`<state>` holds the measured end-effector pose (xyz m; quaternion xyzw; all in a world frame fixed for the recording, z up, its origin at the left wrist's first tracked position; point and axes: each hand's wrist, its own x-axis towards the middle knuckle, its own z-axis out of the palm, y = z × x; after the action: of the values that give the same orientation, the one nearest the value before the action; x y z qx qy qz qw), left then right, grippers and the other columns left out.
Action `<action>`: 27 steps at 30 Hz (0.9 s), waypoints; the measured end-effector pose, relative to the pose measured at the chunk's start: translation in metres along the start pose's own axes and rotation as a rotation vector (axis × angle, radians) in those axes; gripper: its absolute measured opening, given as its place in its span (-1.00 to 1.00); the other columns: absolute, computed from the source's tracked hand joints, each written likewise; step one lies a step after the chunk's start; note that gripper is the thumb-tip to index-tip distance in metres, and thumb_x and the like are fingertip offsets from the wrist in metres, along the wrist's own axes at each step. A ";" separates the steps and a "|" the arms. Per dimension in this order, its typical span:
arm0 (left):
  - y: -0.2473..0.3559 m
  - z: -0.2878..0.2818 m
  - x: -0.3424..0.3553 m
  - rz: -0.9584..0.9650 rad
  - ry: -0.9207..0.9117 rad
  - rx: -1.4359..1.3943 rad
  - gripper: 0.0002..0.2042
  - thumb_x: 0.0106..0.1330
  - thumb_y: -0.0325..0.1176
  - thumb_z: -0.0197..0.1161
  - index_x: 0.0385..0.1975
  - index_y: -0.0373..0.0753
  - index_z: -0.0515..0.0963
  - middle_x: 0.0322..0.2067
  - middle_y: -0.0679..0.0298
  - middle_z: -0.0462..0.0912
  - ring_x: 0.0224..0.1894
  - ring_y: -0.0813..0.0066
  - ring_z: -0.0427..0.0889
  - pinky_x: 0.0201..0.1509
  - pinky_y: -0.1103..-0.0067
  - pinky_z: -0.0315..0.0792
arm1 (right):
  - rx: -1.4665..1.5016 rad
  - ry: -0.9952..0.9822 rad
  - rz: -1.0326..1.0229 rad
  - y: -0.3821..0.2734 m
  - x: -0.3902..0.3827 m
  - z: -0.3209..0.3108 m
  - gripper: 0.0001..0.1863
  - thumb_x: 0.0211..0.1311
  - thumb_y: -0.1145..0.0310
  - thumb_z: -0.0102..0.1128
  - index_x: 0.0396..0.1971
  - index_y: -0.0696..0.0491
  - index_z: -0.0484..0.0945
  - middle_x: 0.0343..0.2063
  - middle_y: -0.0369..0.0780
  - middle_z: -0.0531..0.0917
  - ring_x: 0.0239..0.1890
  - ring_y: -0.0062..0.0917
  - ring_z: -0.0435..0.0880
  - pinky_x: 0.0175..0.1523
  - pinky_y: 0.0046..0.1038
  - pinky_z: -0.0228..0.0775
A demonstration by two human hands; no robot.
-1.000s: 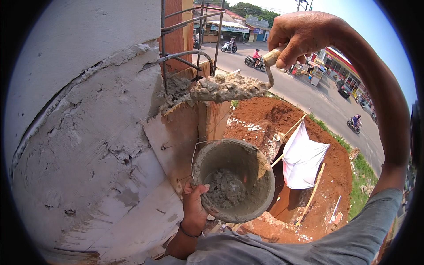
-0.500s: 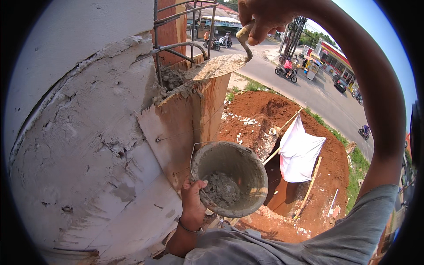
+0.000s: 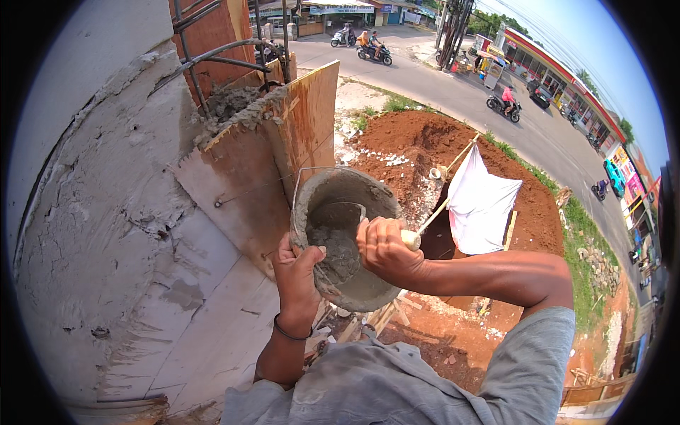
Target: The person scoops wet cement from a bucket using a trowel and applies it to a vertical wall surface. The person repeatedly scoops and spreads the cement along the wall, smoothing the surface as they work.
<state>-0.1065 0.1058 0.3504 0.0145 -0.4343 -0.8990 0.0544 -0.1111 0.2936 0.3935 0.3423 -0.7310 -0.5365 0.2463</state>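
My left hand point(image 3: 296, 273) grips the near left rim of a grey, mortar-crusted bucket point(image 3: 375, 292), thumb over the edge. The bucket is tilted, and wet grey mortar point(image 3: 333, 251) lies inside. My right hand point(image 3: 389, 248) is closed around the pale handle of a trowel point(image 3: 410, 239), over the bucket's right side. The trowel's blade dips into the bucket and is mostly hidden against the mortar. Up and to the left stands a wooden formwork box point(image 3: 308, 117), with mortar point(image 3: 237, 105) at its top around steel reinforcing bars point(image 3: 219, 53).
A rough plastered wall point(image 3: 99, 212) fills the left side. Far below lie red soil point(image 3: 418, 142), a pit and a white cloth point(image 3: 482, 195) on bamboo poles. Beyond runs a road point(image 3: 418, 78) with motorbikes, a food cart and a shop.
My right hand has brought the trowel down from the formwork top into the bucket. The bucket has tilted and shifted slightly up and left. The view has turned, so the formwork sits further left.
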 end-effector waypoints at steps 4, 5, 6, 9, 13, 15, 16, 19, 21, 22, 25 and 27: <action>0.004 -0.001 0.004 0.027 -0.014 0.129 -0.71 0.12 -0.70 0.18 -0.14 -0.35 0.60 -0.32 0.42 0.67 -0.33 0.76 0.55 -0.17 0.70 0.47 | 0.346 0.175 0.099 0.007 -0.018 -0.002 -0.56 0.22 0.27 0.17 -0.02 0.29 0.59 -0.39 -0.08 0.64 -0.34 -0.32 0.64 -0.26 -0.30 0.48; 0.006 0.000 0.002 -0.035 0.046 0.197 -0.73 0.13 -0.69 0.18 -0.15 -0.35 0.60 -0.33 0.43 0.67 -0.34 0.77 0.54 -0.17 0.71 0.47 | 0.441 0.120 0.040 0.013 -0.022 0.001 -0.56 0.23 0.27 0.18 -0.01 0.28 0.58 -0.38 -0.10 0.63 -0.34 -0.34 0.63 -0.26 -0.31 0.46; 0.008 0.002 0.000 0.038 -0.018 0.223 -0.75 0.12 -0.68 0.19 -0.19 -0.35 0.61 -0.36 0.45 0.63 -0.37 0.77 0.49 -0.18 0.70 0.46 | 0.319 0.144 0.103 0.019 -0.025 0.006 -0.54 0.21 0.25 0.18 0.00 0.28 0.57 -0.39 -0.13 0.59 -0.36 -0.39 0.58 -0.27 -0.34 0.41; 0.010 0.016 -0.009 0.087 -0.047 0.441 -0.85 0.11 -0.64 0.23 -0.32 -0.34 0.59 -0.48 0.50 0.47 -0.44 0.78 0.34 -0.21 0.71 0.43 | 0.046 0.036 0.211 0.018 -0.023 0.015 -0.59 0.14 0.26 0.19 -0.12 0.27 0.61 -0.45 -0.13 0.58 -0.42 -0.42 0.56 -0.31 -0.35 0.40; 0.010 0.036 -0.004 0.173 -0.122 0.640 -0.83 0.06 -0.61 0.28 -0.56 -0.27 0.39 -0.57 0.53 0.22 -0.49 0.77 0.13 -0.23 0.72 0.30 | 0.196 -0.115 -0.071 0.001 -0.019 0.023 -0.72 0.12 0.30 0.21 -0.35 0.25 0.59 -0.61 -0.15 0.57 -0.58 -0.40 0.58 -0.47 -0.35 0.39; 0.009 0.037 -0.001 0.183 -0.158 0.615 -0.73 0.04 -0.60 0.29 -0.61 -0.23 0.27 -0.59 0.53 0.16 -0.49 0.76 0.09 -0.23 0.72 0.25 | 0.640 -0.025 0.098 -0.002 -0.023 0.034 -0.77 0.06 0.33 0.27 -0.42 0.22 0.64 -0.56 -0.11 0.66 -0.54 -0.34 0.68 -0.47 -0.30 0.46; 0.009 0.035 0.000 0.184 -0.180 0.602 -0.70 0.04 -0.60 0.30 -0.61 -0.21 0.23 -0.59 0.54 0.15 -0.49 0.76 0.08 -0.23 0.72 0.24 | 0.841 -0.060 0.153 -0.002 -0.025 0.041 -0.80 0.03 0.35 0.29 -0.46 0.20 0.67 -0.53 -0.09 0.70 -0.51 -0.31 0.73 -0.48 -0.27 0.49; 0.005 0.029 0.001 0.165 -0.183 0.614 -0.69 0.04 -0.60 0.30 -0.61 -0.21 0.22 -0.58 0.55 0.14 -0.49 0.77 0.08 -0.24 0.73 0.22 | 1.064 -0.162 0.157 -0.008 -0.034 0.050 -0.80 0.14 0.35 0.22 -0.30 0.12 0.67 -0.46 -0.05 0.73 -0.38 -0.21 0.82 -0.47 -0.20 0.59; 0.004 0.026 -0.002 0.140 -0.144 0.584 -0.75 0.05 -0.61 0.29 -0.58 -0.22 0.29 -0.55 0.55 0.21 -0.48 0.79 0.14 -0.24 0.76 0.24 | 1.175 -0.196 0.162 -0.017 -0.037 0.048 -0.74 0.18 0.35 0.17 -0.14 0.04 0.66 -0.44 -0.03 0.72 -0.38 -0.17 0.81 -0.49 -0.15 0.59; 0.003 0.026 -0.003 0.125 -0.114 0.540 -0.79 0.07 -0.61 0.29 -0.55 -0.24 0.35 -0.53 0.55 0.28 -0.47 0.79 0.20 -0.23 0.77 0.26 | 1.198 -0.185 0.203 -0.023 -0.038 0.045 -0.74 0.19 0.34 0.20 -0.12 0.03 0.63 -0.43 -0.06 0.70 -0.39 -0.17 0.79 -0.48 -0.15 0.59; 0.003 0.025 -0.013 0.128 0.012 0.376 -0.87 0.13 -0.63 0.27 -0.38 -0.29 0.50 -0.42 0.51 0.49 -0.40 0.80 0.39 -0.22 0.77 0.34 | 1.332 -0.237 0.234 -0.032 -0.036 0.039 -0.72 0.23 0.35 0.19 -0.07 0.02 0.63 -0.36 -0.02 0.71 -0.39 -0.13 0.79 -0.45 -0.13 0.60; 0.003 0.023 -0.020 0.146 0.102 0.274 -0.83 0.16 -0.65 0.23 -0.26 -0.30 0.56 -0.36 0.46 0.59 -0.35 0.76 0.49 -0.18 0.73 0.41 | 1.340 -0.219 0.275 -0.027 -0.035 0.038 -0.69 0.20 0.27 0.27 -0.06 0.00 0.59 -0.40 -0.09 0.67 -0.40 -0.14 0.76 -0.44 -0.13 0.58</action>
<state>-0.0884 0.1234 0.3666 0.0358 -0.5494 -0.8231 0.1391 -0.1096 0.3383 0.3567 0.2687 -0.9622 0.0351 -0.0276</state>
